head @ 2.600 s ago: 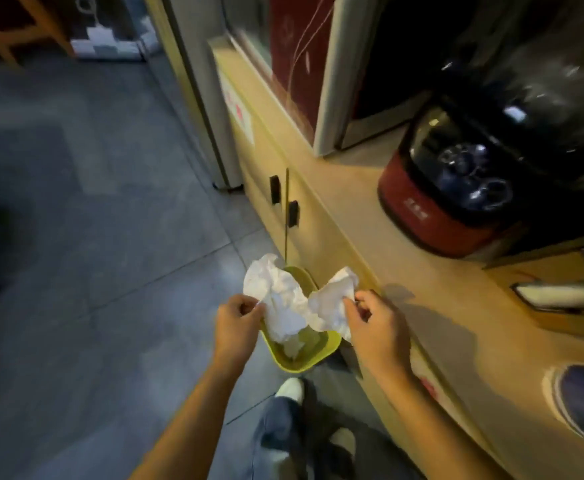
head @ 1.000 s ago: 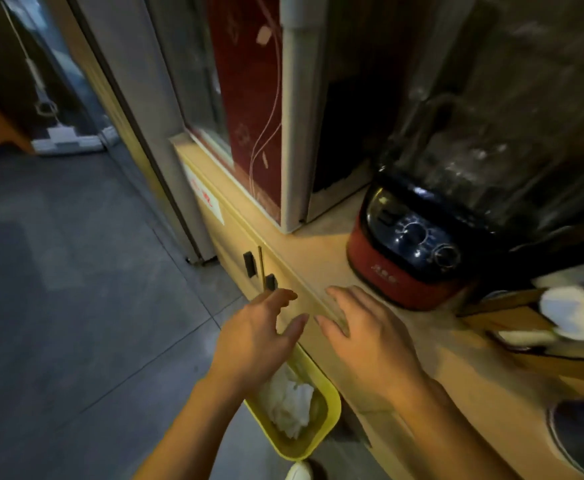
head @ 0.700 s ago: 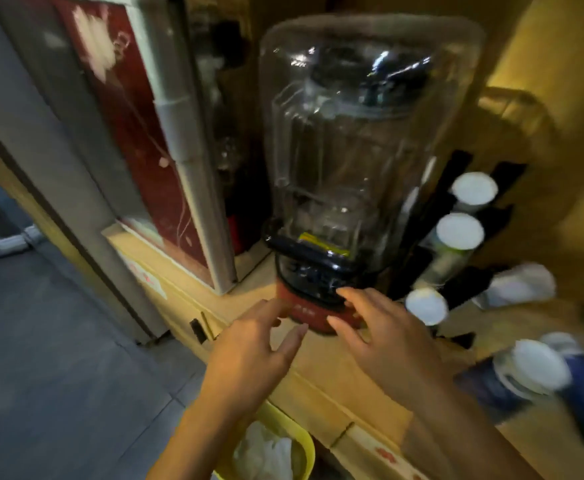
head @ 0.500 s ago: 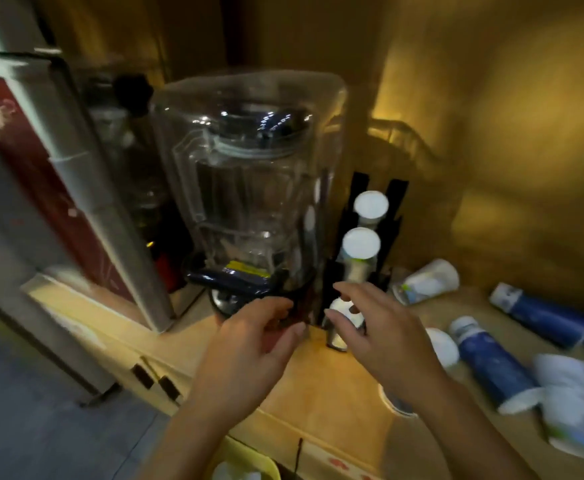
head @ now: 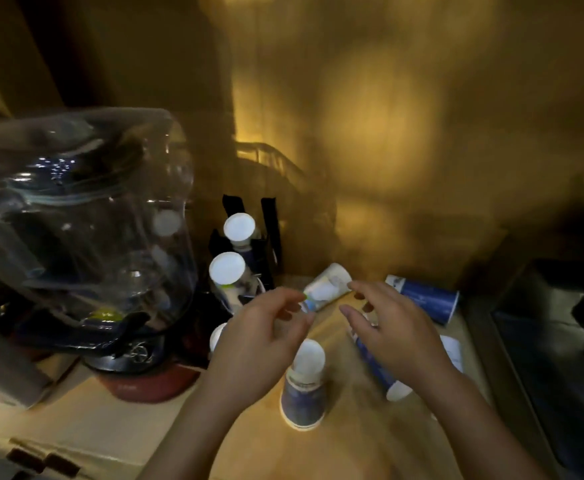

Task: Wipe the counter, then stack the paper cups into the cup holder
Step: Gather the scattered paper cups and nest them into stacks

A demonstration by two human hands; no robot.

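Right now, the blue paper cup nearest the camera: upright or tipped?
Standing, but upside down: the blue paper cup rests on its wide rim on the counter, with its white base facing up.

The wooden counter (head: 339, 448) bears an upturned blue cup (head: 302, 393) between the left hand (head: 259, 344) and the right hand (head: 394, 337). A pale cup (head: 327, 287) lies tipped just beyond their fingertips, and a fallen blue cup (head: 425, 297) lies past the right hand. The blender (head: 82, 254) and the cup holder (head: 270, 230) stand left of the left hand.

Head cam, wide-angle, above near edge of table (head: 332, 452), facing fwd + down, close range. Near foreground: left hand (head: 259, 344), right hand (head: 399, 337); wall (head: 387, 133) far; blender (head: 86, 220) left.
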